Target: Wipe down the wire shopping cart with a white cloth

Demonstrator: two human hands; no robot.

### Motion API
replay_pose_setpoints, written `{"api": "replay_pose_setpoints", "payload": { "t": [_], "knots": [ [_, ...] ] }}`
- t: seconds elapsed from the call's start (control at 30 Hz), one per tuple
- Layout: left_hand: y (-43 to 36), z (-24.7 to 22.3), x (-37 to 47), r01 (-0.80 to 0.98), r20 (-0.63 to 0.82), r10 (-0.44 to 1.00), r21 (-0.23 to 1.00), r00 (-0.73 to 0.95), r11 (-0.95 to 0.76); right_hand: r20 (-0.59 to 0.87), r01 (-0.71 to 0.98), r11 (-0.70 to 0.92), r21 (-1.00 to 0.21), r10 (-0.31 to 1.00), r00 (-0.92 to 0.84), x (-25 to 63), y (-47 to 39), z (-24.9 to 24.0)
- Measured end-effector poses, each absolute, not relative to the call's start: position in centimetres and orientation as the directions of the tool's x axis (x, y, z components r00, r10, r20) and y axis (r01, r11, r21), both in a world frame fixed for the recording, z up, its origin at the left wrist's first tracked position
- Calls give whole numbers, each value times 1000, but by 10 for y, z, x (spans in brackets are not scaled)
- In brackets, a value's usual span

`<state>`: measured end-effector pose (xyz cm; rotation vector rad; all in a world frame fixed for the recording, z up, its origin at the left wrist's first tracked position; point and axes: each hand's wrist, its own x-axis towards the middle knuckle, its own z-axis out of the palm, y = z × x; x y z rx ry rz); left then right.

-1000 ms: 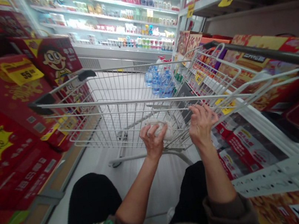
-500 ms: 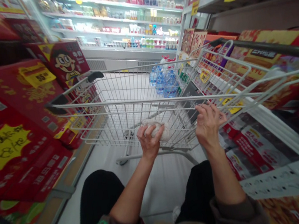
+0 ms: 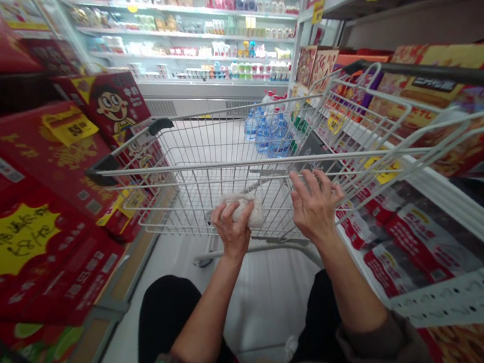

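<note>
My left hand (image 3: 231,229) is closed around a crumpled off-white cloth (image 3: 253,211) and presses it to the wire side of the shopping cart (image 3: 266,161). Part of the cloth is hidden behind my fingers. To the right, my right hand (image 3: 317,203) is at the same wire side, fingers bent and apart, with nothing seen in it. Whether its fingertips touch the wires I cannot tell. The cart stands sideways in front of me, its dark handle (image 3: 449,76) at the right and black corner pieces at the left.
Red drink cartons (image 3: 41,236) are stacked close on the left. Shelves of boxed snacks (image 3: 430,74) run along the right. Behind the cart, shrink-wrapped water bottles (image 3: 270,132) stand on the floor before a lit refrigerated display (image 3: 203,41). My knees (image 3: 166,314) are below the cart.
My right hand has moved left along the cart's side, nearer to the left hand, and its fingers have spread. The left hand with the cloth has shifted slightly left.
</note>
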<state>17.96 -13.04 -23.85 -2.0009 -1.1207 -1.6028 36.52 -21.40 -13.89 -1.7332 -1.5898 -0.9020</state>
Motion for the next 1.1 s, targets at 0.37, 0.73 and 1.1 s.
{"api": "replay_pose_setpoints", "payload": {
  "t": [0.37,0.73,1.1],
  "knots": [
    [-120,-215,171,768,960,277,151,36,-622,856,995,-103,1,514,53,368,-209,-145],
    [-123,-180,156,690,939,314,318,-138,-650,846,995,-63,-81,523,102,369,-207,-149],
    [-119,-221,129,711,923,382,295,-40,-638,847,995,-47,-93,522,104,369,-207,-149]
  ]
}}
